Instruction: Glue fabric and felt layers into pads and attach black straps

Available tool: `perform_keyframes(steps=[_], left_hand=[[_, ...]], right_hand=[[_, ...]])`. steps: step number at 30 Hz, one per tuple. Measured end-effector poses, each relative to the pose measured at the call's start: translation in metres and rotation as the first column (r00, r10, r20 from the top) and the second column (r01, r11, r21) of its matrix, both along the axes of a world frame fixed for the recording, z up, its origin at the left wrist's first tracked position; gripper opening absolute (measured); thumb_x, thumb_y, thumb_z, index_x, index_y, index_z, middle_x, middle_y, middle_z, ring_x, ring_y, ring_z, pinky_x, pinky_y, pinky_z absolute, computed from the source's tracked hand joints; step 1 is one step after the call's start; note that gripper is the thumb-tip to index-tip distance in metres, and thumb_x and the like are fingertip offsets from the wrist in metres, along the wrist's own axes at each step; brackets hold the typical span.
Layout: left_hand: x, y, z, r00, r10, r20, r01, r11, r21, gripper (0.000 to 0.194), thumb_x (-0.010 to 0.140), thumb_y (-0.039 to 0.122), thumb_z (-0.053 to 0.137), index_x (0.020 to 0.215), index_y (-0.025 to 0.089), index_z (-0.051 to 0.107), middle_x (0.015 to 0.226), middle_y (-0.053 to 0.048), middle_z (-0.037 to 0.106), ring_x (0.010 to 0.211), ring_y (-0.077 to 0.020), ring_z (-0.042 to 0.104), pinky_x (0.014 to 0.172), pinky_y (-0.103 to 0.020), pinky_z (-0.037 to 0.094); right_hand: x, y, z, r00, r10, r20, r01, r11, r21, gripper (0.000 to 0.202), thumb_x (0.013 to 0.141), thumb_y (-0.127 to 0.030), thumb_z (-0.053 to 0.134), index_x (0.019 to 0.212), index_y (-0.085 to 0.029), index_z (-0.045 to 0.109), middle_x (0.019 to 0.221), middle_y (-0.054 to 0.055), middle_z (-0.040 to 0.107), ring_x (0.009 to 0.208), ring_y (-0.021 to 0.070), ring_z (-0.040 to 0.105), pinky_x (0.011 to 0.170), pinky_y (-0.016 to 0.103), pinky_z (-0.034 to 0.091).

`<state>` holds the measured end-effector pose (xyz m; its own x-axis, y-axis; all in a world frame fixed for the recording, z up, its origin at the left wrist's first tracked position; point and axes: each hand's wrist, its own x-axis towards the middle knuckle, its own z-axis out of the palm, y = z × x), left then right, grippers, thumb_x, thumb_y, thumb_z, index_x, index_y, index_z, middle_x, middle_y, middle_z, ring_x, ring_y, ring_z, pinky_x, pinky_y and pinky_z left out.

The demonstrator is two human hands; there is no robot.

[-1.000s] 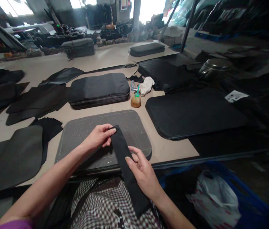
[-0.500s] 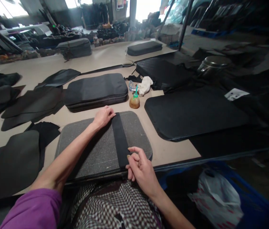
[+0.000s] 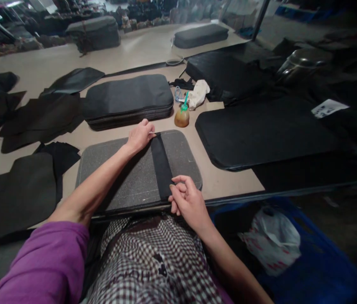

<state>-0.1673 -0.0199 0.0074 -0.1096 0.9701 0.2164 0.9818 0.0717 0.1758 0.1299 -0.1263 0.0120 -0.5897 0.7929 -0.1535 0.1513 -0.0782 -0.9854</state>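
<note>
A grey, speckled panel with rounded corners lies flat in front of me at the table's near edge. Across it, right of its middle, runs a wide black strip from the far edge to the near one. My left hand reaches over the panel and pinches the strip's far end. At the near end, my right hand has its fingers curled at the strip's right edge, thumb and fingertips closed against it. How firmly the right fingers grip is hard to see.
Behind the panel stands a stack of dark panels. A small bottle with a green spout sits beside a white cloth. A large black panel lies right, dark cut pieces left. Below right is a blue basket holding a plastic bag.
The camera has tipped downward, so the table and its things sit higher in view. Both hands stay at the strip's two ends, with little change in their grip.
</note>
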Motion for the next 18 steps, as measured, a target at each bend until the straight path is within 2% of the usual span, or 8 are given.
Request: perform_keyframes(steps=[3, 6, 8, 14, 18], left_hand=[[0.004, -0.002, -0.004, 0.996, -0.075, -0.044, 0.074, 0.997, -0.018, 0.020, 0.104, 0.026, 0.052, 0.101, 0.017, 0.070, 0.109, -0.011, 0.064, 0.110, -0.0272, 0.054, 0.087, -0.037, 0.045], [0.009, -0.008, -0.004, 0.985, -0.127, -0.114, 0.124, 0.992, -0.034, 0.030, 0.106, 0.021, 0.043, 0.097, 0.015, 0.071, 0.100, -0.011, 0.065, 0.108, -0.0269, 0.052, 0.091, -0.040, 0.044], [0.011, -0.013, -0.004, 0.980, -0.140, -0.144, 0.136, 0.990, -0.036, 0.031, 0.107, 0.024, 0.043, 0.097, 0.014, 0.071, 0.098, -0.012, 0.067, 0.106, -0.0268, 0.053, 0.091, -0.040, 0.044], [0.016, -0.028, -0.005, 0.974, -0.123, -0.190, 0.121, 0.992, -0.019, 0.038, 0.108, 0.038, 0.045, 0.117, 0.010, 0.070, 0.106, -0.016, 0.071, 0.109, -0.0294, 0.056, 0.091, -0.041, 0.043], [0.022, -0.037, -0.003, 0.974, -0.095, -0.204, 0.093, 0.996, -0.019, 0.038, 0.107, 0.042, 0.048, 0.123, 0.013, 0.068, 0.112, -0.015, 0.072, 0.113, -0.0298, 0.056, 0.091, -0.039, 0.043]], right_hand=[[0.000, 0.001, 0.000, 1.000, 0.006, 0.000, -0.006, 1.000, -0.019, 0.029, 0.102, -0.047, 0.056, 0.117, -0.023, 0.049, 0.069, -0.006, 0.066, 0.043, 0.0096, 0.058, 0.039, 0.019, 0.043], [0.001, 0.001, 0.000, 1.000, 0.019, 0.023, -0.019, 1.000, -0.016, 0.029, 0.101, -0.048, 0.057, 0.116, -0.024, 0.048, 0.071, -0.007, 0.066, 0.044, 0.0103, 0.059, 0.038, 0.019, 0.043], [0.000, 0.001, 0.001, 0.998, 0.037, 0.054, -0.037, 0.999, 0.010, 0.028, 0.102, -0.047, 0.056, 0.115, -0.024, 0.048, 0.071, -0.006, 0.066, 0.044, 0.0107, 0.060, 0.039, 0.019, 0.044], [-0.002, 0.002, 0.006, 0.963, 0.100, 0.250, -0.153, 0.967, 0.203, 0.011, 0.102, -0.033, 0.050, 0.107, -0.024, 0.049, 0.065, -0.007, 0.060, 0.046, 0.0111, 0.059, 0.052, 0.023, 0.045], [-0.003, 0.005, 0.005, 0.931, 0.077, 0.357, -0.201, 0.924, 0.325, 0.007, 0.099, -0.029, 0.049, 0.103, -0.023, 0.051, 0.063, -0.007, 0.053, 0.051, 0.0135, 0.058, 0.055, 0.024, 0.040]])
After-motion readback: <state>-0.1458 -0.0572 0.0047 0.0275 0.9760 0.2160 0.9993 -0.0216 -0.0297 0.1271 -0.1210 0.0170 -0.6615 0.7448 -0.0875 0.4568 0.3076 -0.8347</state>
